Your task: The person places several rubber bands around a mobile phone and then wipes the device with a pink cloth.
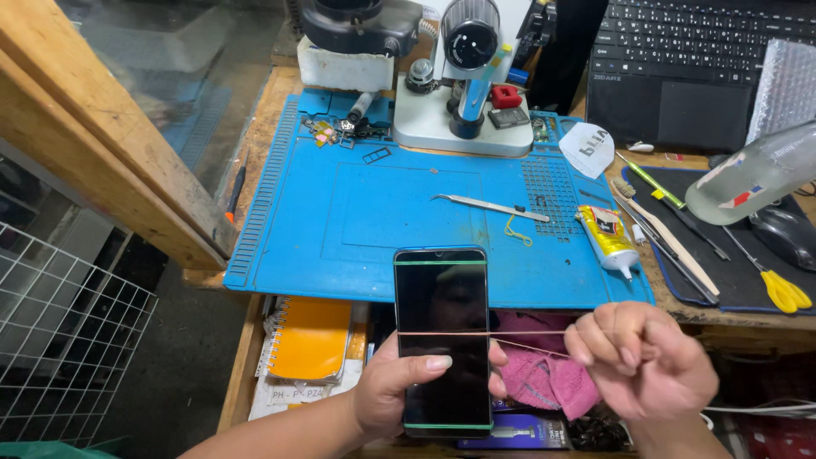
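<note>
- Our left hand (pixel 395 395) holds a phone (pixel 442 340) upright, screen toward us, just in front of the bench (pixel 272 110) edge and over an open drawer.
- The left fingers wrap around the phone from behind, with the thumb (pixel 421 364) pressed across the dark glass near its middle.
- A green band (pixel 440 262) crosses the phone near the top, and another green band (pixel 448 426) crosses near the bottom.
- A thin tan rubber band (pixel 527 344) runs across the middle of the screen and stretches out to the right.
- Our right hand (pixel 642 357) is curled into a loose fist, its fingers pressed together and pinching the far end of that rubber band, pulled taut and clear of the phone's right edge.
- On the bench lies a blue mat (pixel 382 204), with tweezers (pixel 489 205) near its middle and a small yellow loop (pixel 517 231) just beside them.
- A glue tube (pixel 610 238) rests at the mat's right edge.
- A microscope (pixel 466 76) stands at the back of the mat.
- To the right are a laptop (pixel 680 59), a clear bottle (pixel 752 174) lying on its side, and yellow-handled scissors (pixel 778 285).
- In the drawer below we see an orange notebook (pixel 310 336) and a pink cloth (pixel 540 374).
</note>
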